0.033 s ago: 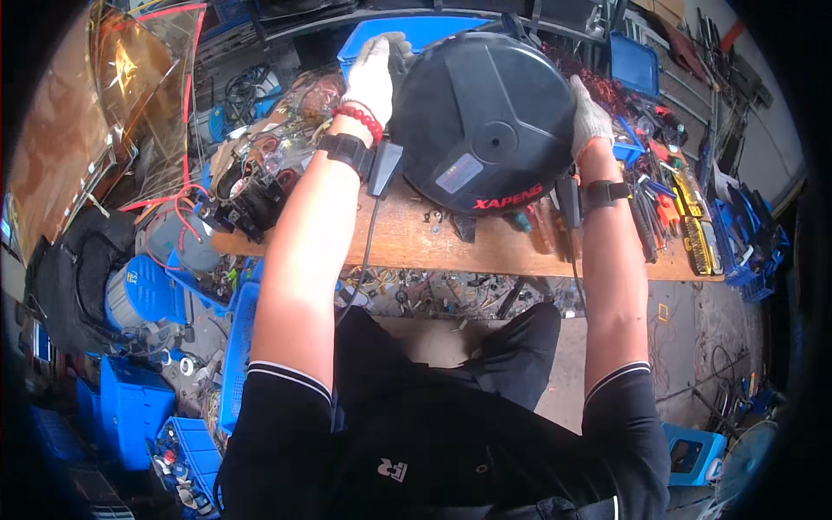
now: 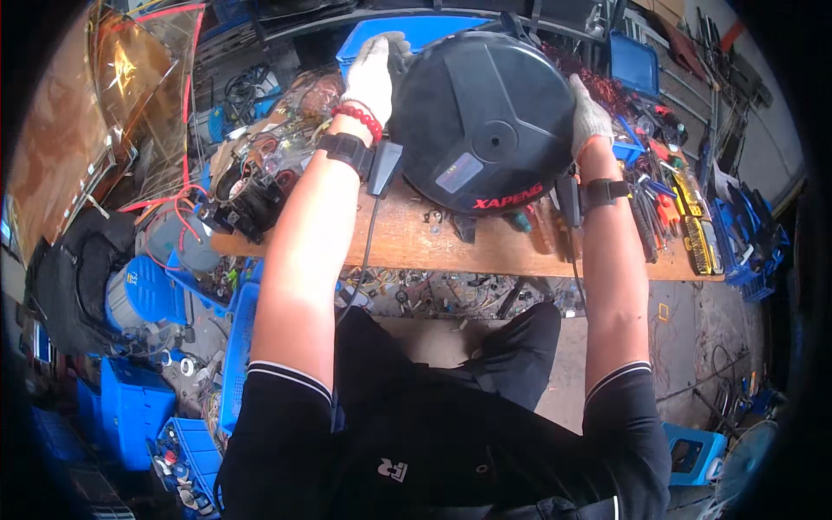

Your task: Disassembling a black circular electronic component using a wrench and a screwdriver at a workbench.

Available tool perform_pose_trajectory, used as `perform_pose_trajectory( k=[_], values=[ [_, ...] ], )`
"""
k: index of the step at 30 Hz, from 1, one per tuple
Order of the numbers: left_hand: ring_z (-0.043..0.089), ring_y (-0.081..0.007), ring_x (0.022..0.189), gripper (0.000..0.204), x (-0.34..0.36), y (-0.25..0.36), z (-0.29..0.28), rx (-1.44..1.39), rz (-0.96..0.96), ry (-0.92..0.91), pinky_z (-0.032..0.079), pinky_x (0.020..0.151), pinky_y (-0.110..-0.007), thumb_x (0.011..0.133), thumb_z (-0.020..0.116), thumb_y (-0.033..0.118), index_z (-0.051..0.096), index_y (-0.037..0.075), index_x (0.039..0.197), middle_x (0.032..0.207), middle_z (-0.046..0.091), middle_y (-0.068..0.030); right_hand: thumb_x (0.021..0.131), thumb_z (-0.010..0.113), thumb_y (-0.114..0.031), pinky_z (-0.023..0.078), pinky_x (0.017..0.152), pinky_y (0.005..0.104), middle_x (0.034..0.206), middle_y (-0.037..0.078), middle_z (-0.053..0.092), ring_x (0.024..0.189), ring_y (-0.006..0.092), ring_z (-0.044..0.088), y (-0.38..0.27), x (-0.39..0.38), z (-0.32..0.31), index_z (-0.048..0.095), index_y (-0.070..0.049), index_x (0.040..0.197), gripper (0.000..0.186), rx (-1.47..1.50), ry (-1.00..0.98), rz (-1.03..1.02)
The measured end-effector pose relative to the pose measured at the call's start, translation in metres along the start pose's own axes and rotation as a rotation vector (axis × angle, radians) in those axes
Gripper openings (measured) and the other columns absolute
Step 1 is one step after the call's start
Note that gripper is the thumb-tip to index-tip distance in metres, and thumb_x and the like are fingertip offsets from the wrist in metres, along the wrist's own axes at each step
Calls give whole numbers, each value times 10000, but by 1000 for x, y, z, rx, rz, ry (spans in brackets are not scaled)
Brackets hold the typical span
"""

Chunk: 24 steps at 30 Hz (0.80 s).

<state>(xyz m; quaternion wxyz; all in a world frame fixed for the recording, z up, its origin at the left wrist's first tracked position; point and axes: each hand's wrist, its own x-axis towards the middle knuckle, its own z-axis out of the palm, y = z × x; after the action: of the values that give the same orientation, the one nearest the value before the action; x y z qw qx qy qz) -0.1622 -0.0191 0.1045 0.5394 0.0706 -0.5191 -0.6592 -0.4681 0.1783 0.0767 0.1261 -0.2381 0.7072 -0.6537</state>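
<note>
A large round black plastic housing is held up over the wooden workbench, tilted so its broad face shows. It has raised ribs, a small round hole, a grey label and red lettering along its near rim. My left hand, in a whitish work glove, grips its left side, with the fingers partly hidden behind the edge. On the opposite side my gloved right hand presses against the rim, its fingertips pointing up and away. Whether the housing's underside rests on the bench is hidden.
The wooden workbench carries small loose parts near the housing. Pliers and screwdrivers lie to the right, beside a yellow bit set. Tangled wires and parts pile up at left. A blue bin stands behind; blue crates stand lower left.
</note>
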Motion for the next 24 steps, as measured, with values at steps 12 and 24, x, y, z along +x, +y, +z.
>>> perform_pose_trajectory(
  k=[12, 24],
  values=[
    [643, -195, 1026, 316, -28, -1, 6, 34, 30, 40, 533, 964, -363, 1098, 477, 241, 646, 25, 1255, 1117, 689, -88, 938, 686, -520, 484, 960, 345, 1179, 130, 731, 1052, 206, 648, -1, -29, 6, 724, 48, 1214, 633, 342, 23, -57],
    [589, -154, 1064, 280, -144, 31, 5, 286, 416, 3, 447, 991, -311, 1040, 473, 192, 653, 24, 1173, 1113, 656, -43, 1021, 601, -360, 482, 935, 326, 1102, 81, 727, 992, 149, 617, 19, -74, -13, 732, 43, 1168, 449, 386, -20, -278]
  ],
)
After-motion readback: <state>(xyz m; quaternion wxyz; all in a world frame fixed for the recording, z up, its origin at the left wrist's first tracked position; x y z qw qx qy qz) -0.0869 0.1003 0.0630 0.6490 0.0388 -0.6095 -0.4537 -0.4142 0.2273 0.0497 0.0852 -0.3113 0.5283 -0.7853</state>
